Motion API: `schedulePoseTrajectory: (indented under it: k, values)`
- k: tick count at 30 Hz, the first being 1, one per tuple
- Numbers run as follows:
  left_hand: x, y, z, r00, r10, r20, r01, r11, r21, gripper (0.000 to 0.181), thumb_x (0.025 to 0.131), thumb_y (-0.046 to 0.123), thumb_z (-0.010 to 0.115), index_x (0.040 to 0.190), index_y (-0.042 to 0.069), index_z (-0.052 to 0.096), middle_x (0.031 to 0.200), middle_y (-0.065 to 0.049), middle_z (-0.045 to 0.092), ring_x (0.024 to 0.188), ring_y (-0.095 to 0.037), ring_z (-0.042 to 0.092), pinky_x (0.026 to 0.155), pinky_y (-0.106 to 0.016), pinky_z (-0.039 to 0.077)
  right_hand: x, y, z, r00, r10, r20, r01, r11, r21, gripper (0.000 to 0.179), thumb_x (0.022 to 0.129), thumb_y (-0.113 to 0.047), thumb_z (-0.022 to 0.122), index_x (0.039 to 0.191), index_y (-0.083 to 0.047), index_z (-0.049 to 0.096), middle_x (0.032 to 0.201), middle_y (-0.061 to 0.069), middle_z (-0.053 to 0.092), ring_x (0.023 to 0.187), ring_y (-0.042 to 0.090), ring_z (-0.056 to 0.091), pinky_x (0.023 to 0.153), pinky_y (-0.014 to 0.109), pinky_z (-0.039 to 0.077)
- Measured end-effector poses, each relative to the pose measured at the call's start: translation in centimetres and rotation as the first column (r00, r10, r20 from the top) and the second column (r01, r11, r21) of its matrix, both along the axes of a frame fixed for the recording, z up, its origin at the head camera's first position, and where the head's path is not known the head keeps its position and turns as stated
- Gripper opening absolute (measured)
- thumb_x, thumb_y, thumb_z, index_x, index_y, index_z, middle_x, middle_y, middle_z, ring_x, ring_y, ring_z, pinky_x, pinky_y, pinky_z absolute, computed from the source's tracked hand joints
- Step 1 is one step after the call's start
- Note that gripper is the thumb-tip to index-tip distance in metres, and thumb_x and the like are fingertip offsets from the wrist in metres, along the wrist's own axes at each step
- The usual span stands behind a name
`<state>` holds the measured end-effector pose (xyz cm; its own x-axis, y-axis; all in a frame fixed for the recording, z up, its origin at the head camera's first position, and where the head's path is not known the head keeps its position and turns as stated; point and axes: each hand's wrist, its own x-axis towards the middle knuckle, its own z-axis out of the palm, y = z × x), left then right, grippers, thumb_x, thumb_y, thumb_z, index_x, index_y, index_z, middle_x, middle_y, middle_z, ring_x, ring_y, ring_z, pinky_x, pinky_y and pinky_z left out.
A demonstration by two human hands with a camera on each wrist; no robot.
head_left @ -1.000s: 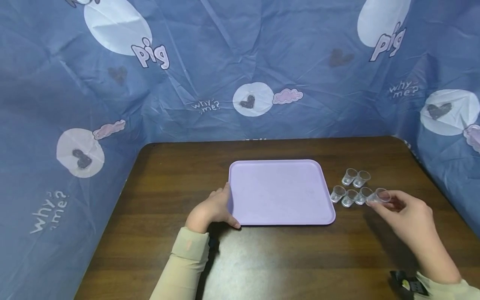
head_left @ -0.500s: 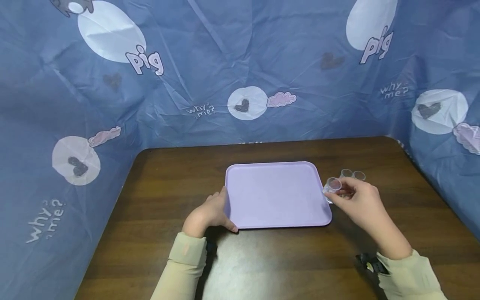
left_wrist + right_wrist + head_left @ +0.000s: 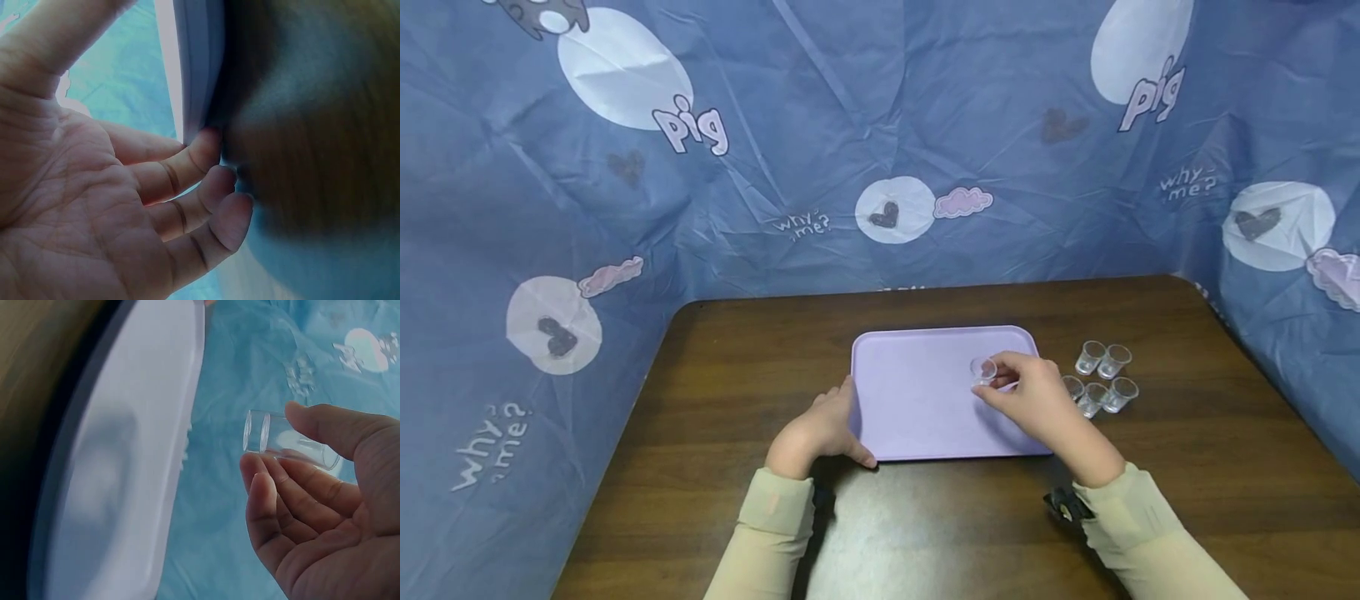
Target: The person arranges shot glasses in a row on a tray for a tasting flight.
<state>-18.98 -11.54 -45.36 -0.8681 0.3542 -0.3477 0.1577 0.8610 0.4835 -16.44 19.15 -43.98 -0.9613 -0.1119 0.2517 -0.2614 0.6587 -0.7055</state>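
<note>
My right hand pinches a small clear shot glass between thumb and fingers, over the right half of the lilac tray. In the right wrist view, the shot glass is held clear of the tray, with its thick base toward the tray surface. My left hand rests against the tray's left side, thumb at the near corner. The left wrist view has relaxed fingertips at the tray's rim.
Several more clear shot glasses stand upright in two rows on the brown wooden table, right of the tray, one partly hidden by my right hand. A blue printed cloth hangs behind and at both sides.
My right hand has carried the shot glass leftward from the group on the right to above the tray. My left hand has stayed at the tray's left edge.
</note>
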Motion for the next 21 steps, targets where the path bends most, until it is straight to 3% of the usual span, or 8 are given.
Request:
schedulePoseTrajectory:
  k: [8,14,21]
  values:
    - [0.1,-0.1,0.0,1.000,-0.001,-0.008,0.001,1.000,0.003,0.140,0.057,0.034,0.103,0.156,-0.012,0.016,0.151,-0.038,0.034,0.141,-0.051,0.030,0.112,-0.055,0.030,-1.9,-4.9,-0.9,0.994,0.106,0.036,-0.104,0.993,-0.056,0.019,0.080,-0.009,0.086,0.093,-0.003,0.072,0.081,0.001,0.071,0.075,0.014,0.069,0.069,0.035,0.056]
    - [0.2,0.0,-0.1,1.000,-0.005,-0.023,0.005,1.000,-0.007,0.139,0.056,0.035,0.103,0.156,-0.012,0.017,0.148,-0.038,0.038,0.138,-0.051,0.034,0.111,-0.055,0.033,-3.3,-8.0,-1.8,0.988,0.136,0.075,-0.130,0.989,-0.071,0.020,0.081,-0.009,0.086,0.092,-0.004,0.070,0.081,0.002,0.070,0.075,0.012,0.066,0.069,0.033,0.055]
    - [0.1,0.0,0.0,0.999,-0.011,-0.035,0.011,1.000,-0.010,0.140,0.055,0.035,0.103,0.155,-0.012,0.018,0.146,-0.037,0.040,0.136,-0.051,0.036,0.110,-0.055,0.034,-5.1,-10.6,-2.8,0.986,0.161,0.043,-0.161,0.987,-0.002,0.021,0.078,-0.007,0.086,0.088,-0.005,0.067,0.077,0.003,0.067,0.072,0.015,0.063,0.069,0.031,0.053]
